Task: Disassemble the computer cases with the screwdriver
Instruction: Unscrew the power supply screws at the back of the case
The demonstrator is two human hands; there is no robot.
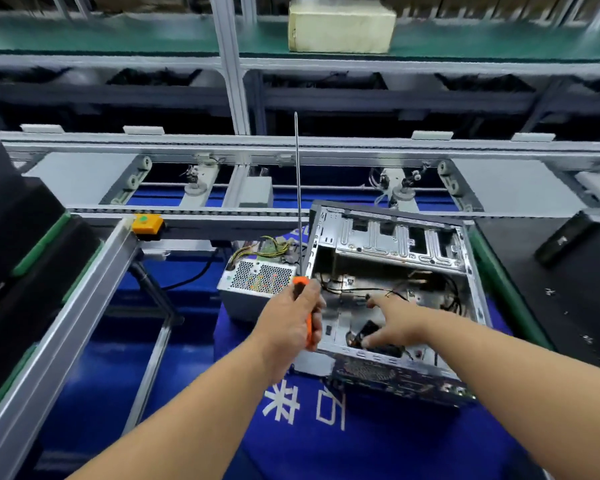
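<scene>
One computer case, side open, wired | left grip clasps screwdriver | right grip loose inside

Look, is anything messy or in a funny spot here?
Yes. The power supply sits outside the open computer case, its wires loose. The left hand holds the screwdriver pointing up, away from the case, while the right hand reaches inside.
</scene>
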